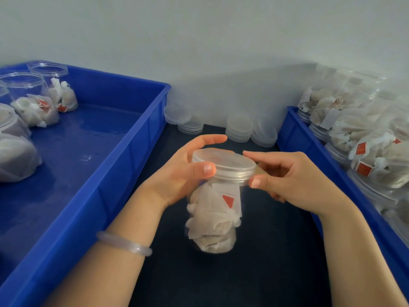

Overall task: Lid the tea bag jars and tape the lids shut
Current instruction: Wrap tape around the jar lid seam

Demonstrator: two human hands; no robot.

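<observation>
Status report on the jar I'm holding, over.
Left hand grips lid rim; right hand pinches opposite edge. Lid sits on tea bag jar. Nothing blocking.

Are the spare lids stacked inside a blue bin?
No, the spare lids stand on the dark table by the wall.

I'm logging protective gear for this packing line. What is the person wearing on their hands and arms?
No gloves and no sleeves in view: the left hand and right hand are bare, with no rings visible. The only item worn is a smooth, pale, translucent bangle on the left wrist.
</observation>
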